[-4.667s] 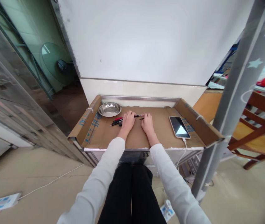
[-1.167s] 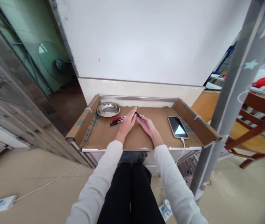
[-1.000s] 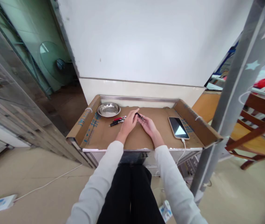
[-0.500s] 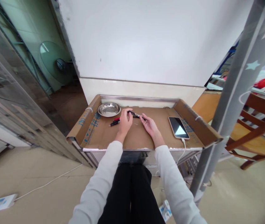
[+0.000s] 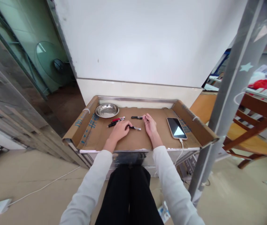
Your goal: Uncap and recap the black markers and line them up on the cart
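Observation:
My left hand (image 5: 121,130) is low over the cardboard, its fingers closed on a black pen (image 5: 135,127) whose silvery end points right. Beside and behind that hand lie a red pen (image 5: 118,119) and black pens (image 5: 112,124), partly covered by it. My right hand (image 5: 150,127) is palm-inward with its fingers bent together; what they hold, if anything, is hidden. Another black pen (image 5: 136,117) lies flat, its right end at the right fingertips; I cannot tell whether they touch it.
A round steel dish (image 5: 107,111) stands at the back left of the cardboard-lined tray (image 5: 100,142). On the right lies a phone (image 5: 177,128) with a white charging cable (image 5: 181,149). A grey post (image 5: 227,90) and a wooden chair (image 5: 253,125) stand to the right.
My hands have come apart. The left has moved left and toward me with a pen, now near the loose pens. My right hand stays near the lying black pen. The view shifted slightly.

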Demonstrator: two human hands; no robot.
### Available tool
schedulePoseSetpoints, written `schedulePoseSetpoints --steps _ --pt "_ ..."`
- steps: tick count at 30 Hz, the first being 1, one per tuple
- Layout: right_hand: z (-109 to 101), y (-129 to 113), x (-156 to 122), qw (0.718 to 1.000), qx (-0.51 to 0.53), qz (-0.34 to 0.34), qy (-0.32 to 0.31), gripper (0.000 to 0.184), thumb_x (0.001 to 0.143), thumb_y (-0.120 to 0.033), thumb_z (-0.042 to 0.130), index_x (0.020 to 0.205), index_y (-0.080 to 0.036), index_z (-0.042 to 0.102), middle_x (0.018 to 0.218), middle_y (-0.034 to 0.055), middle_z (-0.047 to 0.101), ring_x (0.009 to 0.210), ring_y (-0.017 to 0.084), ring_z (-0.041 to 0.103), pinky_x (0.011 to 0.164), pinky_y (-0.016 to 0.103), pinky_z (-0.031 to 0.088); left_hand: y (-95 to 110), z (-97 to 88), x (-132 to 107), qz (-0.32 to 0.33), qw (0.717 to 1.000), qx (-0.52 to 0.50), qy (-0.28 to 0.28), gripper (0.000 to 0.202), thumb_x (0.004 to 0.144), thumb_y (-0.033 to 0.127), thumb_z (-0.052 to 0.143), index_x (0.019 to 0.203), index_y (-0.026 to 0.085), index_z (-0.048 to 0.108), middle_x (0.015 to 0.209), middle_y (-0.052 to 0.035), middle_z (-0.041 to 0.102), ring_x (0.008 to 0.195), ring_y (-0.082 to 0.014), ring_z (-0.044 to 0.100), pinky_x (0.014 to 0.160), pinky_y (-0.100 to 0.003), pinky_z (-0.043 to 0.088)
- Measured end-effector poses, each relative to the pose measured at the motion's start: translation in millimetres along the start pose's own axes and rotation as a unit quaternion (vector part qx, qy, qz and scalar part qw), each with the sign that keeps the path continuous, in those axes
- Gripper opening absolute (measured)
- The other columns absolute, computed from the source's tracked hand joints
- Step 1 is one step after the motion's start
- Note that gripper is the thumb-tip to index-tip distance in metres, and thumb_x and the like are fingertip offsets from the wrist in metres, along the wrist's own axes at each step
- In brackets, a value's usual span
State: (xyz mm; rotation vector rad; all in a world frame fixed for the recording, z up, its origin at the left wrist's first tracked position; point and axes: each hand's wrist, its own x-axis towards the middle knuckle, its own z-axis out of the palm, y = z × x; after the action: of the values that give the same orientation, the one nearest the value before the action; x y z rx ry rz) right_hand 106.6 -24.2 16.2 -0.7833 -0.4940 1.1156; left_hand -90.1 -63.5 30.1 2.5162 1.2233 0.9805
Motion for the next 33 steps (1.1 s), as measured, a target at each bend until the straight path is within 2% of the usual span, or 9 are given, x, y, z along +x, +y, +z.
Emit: schedulePoseSetpoints --steps 5,11,13,17,20,24,28,31,33 --pt "-1 1 3 0.994 -0.021 -0.089 0.052 0.016 0.066 -0.016 0.067 0.081 -0.015 0.06 0.074 0.0007 0.067 0.075 0.012 0.066 0.09 0.034 0.052 -2 8.9 10 0.024 0.999 0.043 -0.01 0.023 0.085 0.013 0.043 0.099 0.023 0.058 0.099 -0.0017 0.066 0.095 -0.019 0.057 0.09 -0.034 0.042" --pt "2 5 0 0.983 -0.118 -0.142 0.005 0.026 0.066 -0.029 0.069 0.086 -0.015 0.058 0.082 0.0039 0.068 0.075 0.014 0.065 0.081 0.033 0.053 -5 23.4 34 0.03 0.99 0.135 -0.014 0.019 0.089 0.018 0.043 0.102 0.02 0.057 0.102 -0.006 0.063 0.097 -0.0213 0.055 0.09 -0.036 0.039" --pt "2 5 -2 0.965 -0.196 -0.172 -0.018 0.025 0.069 -0.031 0.066 0.087 -0.016 0.059 0.084 0.0049 0.068 0.077 0.014 0.064 0.079 0.033 0.052 -7 27.0 43 0.03 0.986 0.164 -0.018 0.02 0.089 0.018 0.042 0.103 0.019 0.056 0.102 -0.0074 0.062 0.097 -0.0226 0.053 0.087 -0.037 0.038" --pt "-1 4 -7 0.897 -0.364 -0.246 -0.055 0.013 0.078 -0.027 0.056 0.085 -0.017 0.061 0.088 0.0053 0.067 0.082 0.015 0.061 0.083 0.031 0.048 -11 30.6 51 0.03 0.984 0.174 -0.015 0.022 0.09 0.018 0.041 0.105 0.019 0.056 0.103 -0.0083 0.06 0.098 -0.0232 0.051 0.085 -0.037 0.035" --pt "-1 3 -10 0.872 -0.41 -0.245 -0.107 0.012 0.08 -0.022 0.051 0.085 -0.02 0.062 0.088 0.0037 0.067 0.082 0.015 0.06 0.083 0.029 0.046 -14 31.6 51 0.02 0.986 0.165 0.005 0.021 0.089 0.022 0.044 0.106 0.02 0.057 0.105 -0.0087 0.058 0.099 -0.0239 0.05 0.084 -0.036 0.035" --pt "1 4 -13 0.885 -0.387 -0.193 -0.175 0.011 0.076 -0.015 0.055 0.081 -0.022 0.062 0.088 0.0017 0.067 0.085 0.014 0.061 0.083 0.027 0.045 -14 31.9 48 0.001 0.989 0.148 0.03 0.023 0.088 0.022 0.045 0.11 0.02 0.054 0.107 -0.0093 0.057 0.102 -0.0254 0.048 0.086 -0.038 0.033" --pt "2 8 -13 0.885 -0.366 -0.139 -0.252 0.031 0.07 -0.005 0.054 0.096 -0.022 0.06 0.088 0.0002 0.067 0.085 0.013 0.061 0.089 0.029 0.044 -13 31.6 46 -0.017 0.991 0.131 0.029 0.023 0.087 0.018 0.043 0.107 0.02 0.054 0.107 -0.0094 0.058 0.103 -0.0254 0.048 0.087 -0.039 0.033" --pt "-1 10 -11 0.859 -0.404 -0.176 -0.262 0.04 0.069 -0.004 0.053 0.104 -0.022 0.057 0.096 0.0026 0.065 0.09 0.014 0.06 0.092 0.033 0.042 -13 30.7 45 -0.015 0.992 0.127 0.021 0.022 0.086 0.016 0.042 0.104 0.02 0.055 0.105 -0.0086 0.058 0.102 -0.0248 0.048 0.087 -0.038 0.033" --pt "-2 10 -9 0.825 -0.468 -0.22 -0.229 0.04 0.067 -0.006 0.055 0.105 -0.021 0.058 0.101 0.0049 0.064 0.095 0.018 0.057 0.095 0.038 0.04 -12 29.8 45 -0.003 0.993 0.118 0.01 0.021 0.086 0.016 0.042 0.101 0.02 0.056 0.103 -0.0077 0.058 0.1 -0.0241 0.048 0.087 -0.038 0.034"
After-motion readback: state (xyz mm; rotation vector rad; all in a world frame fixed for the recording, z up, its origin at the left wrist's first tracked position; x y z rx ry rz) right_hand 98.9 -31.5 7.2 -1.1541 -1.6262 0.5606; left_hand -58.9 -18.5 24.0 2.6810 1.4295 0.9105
